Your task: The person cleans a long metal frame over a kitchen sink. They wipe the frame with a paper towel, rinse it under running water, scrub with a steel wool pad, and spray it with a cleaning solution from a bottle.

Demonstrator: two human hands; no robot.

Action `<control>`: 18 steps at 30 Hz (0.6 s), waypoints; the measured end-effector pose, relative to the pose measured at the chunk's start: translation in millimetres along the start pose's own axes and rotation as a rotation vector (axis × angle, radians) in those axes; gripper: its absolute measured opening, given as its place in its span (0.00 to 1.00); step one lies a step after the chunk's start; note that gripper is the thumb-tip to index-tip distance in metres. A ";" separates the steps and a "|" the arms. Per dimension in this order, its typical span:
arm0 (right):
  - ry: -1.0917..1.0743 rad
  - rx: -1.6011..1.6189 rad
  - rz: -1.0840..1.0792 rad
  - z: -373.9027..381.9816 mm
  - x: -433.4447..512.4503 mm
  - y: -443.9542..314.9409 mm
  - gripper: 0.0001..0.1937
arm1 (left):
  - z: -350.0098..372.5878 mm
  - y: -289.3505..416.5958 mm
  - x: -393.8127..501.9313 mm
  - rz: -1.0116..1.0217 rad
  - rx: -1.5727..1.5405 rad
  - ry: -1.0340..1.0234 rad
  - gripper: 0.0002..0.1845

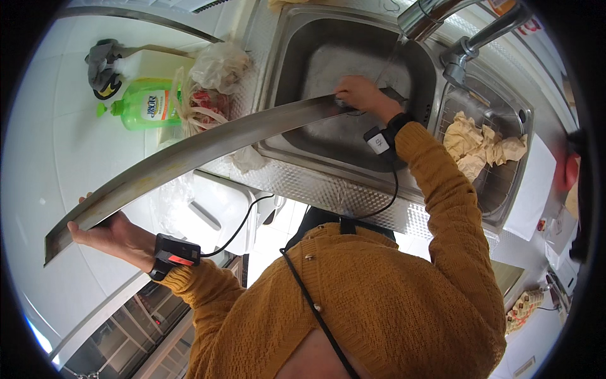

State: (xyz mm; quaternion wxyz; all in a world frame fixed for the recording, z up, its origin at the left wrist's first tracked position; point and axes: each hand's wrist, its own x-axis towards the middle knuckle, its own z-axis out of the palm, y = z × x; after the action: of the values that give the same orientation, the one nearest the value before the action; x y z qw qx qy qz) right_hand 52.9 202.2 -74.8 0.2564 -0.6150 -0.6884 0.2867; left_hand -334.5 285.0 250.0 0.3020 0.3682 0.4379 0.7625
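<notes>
A long, narrow metal panel (189, 152) spans from the left side to over the sink basin (326, 52), tilted, with yellowish stains on its face. My left hand (109, 234) holds its far left end from below, thumb at the near edge and fingertips showing behind. At the panel's right end, over the basin, my right hand (362, 97) is closed on something, probably a scrubber, mostly hidden by the fingers, and presses it on the metal. A thin stream of water falls from the faucet (419, 21) just behind my right hand.
A green dish soap bottle (147, 104), a white jug (156, 64) and knotted plastic bags (220, 66) stand left of the sink. Crumpled brown paper (466, 142) lies on the rack in the right basin. A second faucet (457, 59) rises behind. Black cables run from my wrists.
</notes>
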 end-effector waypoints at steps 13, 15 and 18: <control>-0.004 -0.058 0.150 -12.4 9.2 -28.4 0.09 | 2.9 -2.1 -2.5 -0.021 -0.022 -0.009 0.22; -0.007 -0.077 0.077 -8.9 14.7 -34.7 0.08 | 3.2 -2.3 -2.0 0.014 -0.004 -0.025 0.22; 0.017 0.007 0.084 -4.6 23.7 -42.9 0.10 | 3.3 -0.2 -2.9 0.013 -0.004 -0.038 0.21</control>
State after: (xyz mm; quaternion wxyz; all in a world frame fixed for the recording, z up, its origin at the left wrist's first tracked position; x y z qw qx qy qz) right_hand 23.5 222.8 -41.1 0.2519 -0.6450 -0.6587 0.2943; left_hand -330.2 284.3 250.1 0.3062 0.3846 0.4281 0.7583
